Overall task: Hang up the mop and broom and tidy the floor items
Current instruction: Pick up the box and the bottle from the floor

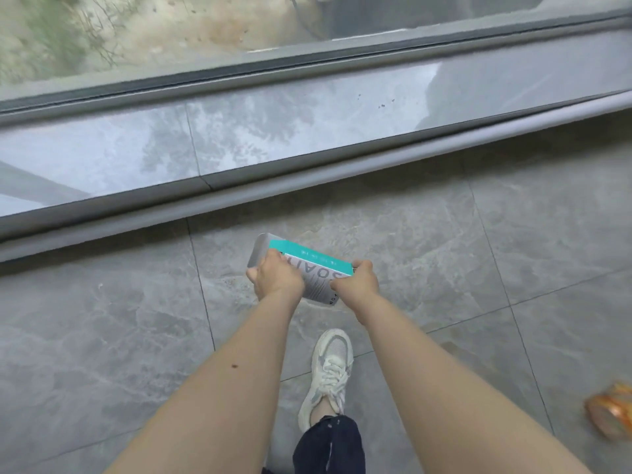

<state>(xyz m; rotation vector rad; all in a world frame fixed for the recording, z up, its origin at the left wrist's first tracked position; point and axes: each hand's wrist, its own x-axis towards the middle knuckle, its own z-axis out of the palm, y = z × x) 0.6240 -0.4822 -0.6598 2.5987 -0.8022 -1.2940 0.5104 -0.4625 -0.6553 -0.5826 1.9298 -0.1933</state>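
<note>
Spanning the view, the grey tiled floor (102, 336) lay below a box (309, 268) held just above it; the left hand (277, 278) and right hand (357, 280) each gripped one end. The box was white-grey with a teal edge.

A flat white box (316, 275) with a teal band along its upper edge and grey lettering on its face sat tilted just above the grey tiled floor (102, 319), near the window sill, gripped at both ends. A crumpled orange packet (612, 413) lay on the floor, well apart to the right.
</note>
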